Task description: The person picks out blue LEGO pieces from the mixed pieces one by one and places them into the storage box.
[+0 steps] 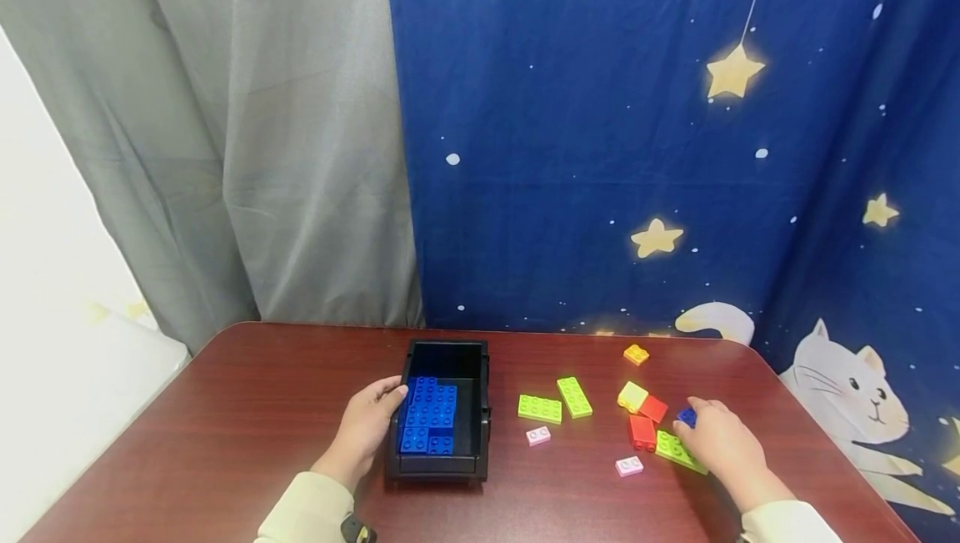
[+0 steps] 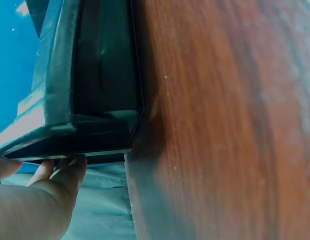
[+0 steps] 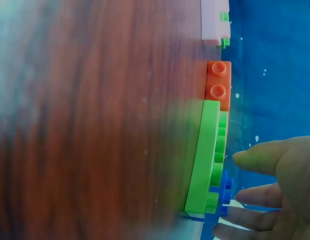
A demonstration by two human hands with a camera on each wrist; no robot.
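A black bin stands on the table with several blue bricks along its left part. My left hand grips the bin's left wall, the thumb at the rim. In the left wrist view, the fingers lie against the bin's side. At the right, my right hand reaches over a lime green brick to a loose blue brick. In the right wrist view, its thumb stands apart from the fingers, which are close to the blue brick; contact is unclear.
Left of the right hand lie red bricks, a yellow brick and a pink brick. An orange brick sits farther back. Two lime green bricks and another pink brick lie nearer the bin. Curtains hang behind the table.
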